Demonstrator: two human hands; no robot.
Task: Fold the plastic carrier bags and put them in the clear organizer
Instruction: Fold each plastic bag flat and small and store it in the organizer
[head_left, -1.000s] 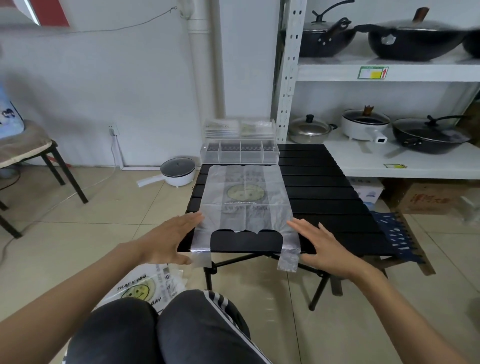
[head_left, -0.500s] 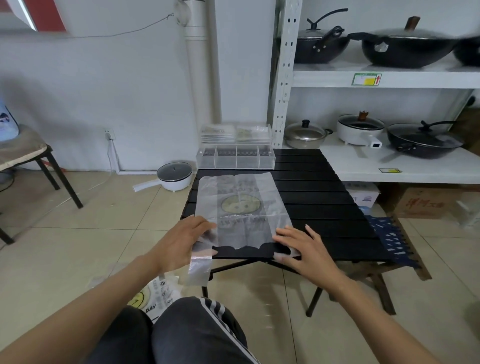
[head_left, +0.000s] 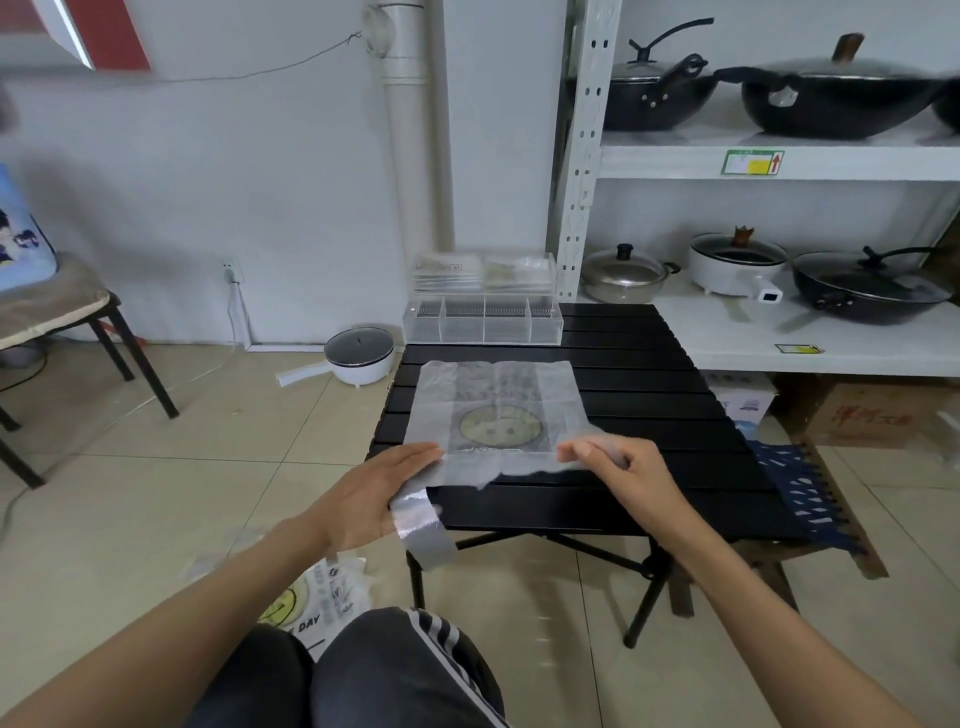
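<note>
Since a moment ago both hands have closed in on the near end of the carrier bag (head_left: 496, 415), and its handle end has come up off the table's near edge. Nearest us, spare bags (head_left: 311, 603) lie on the floor by the knees. The left hand (head_left: 374, 493) grips the left handle strip, which dangles over the table edge; the right hand (head_left: 618, 467) pinches the right handle end, lifted and folding inward (that side is a touch blurred, so the exact finger hold is hard to read). The bag lies flat on the black slatted table (head_left: 649, 415), smiley print up. To do this fold well, I'd say bring both handles forward together, keep the edges square with the body's sides, and press the air out before creasing, since thin film slides easily on slats. Beyond, at the table's far edge, the clear organizer (head_left: 483, 322) waits, its front compartments looking unfilled.
</note>
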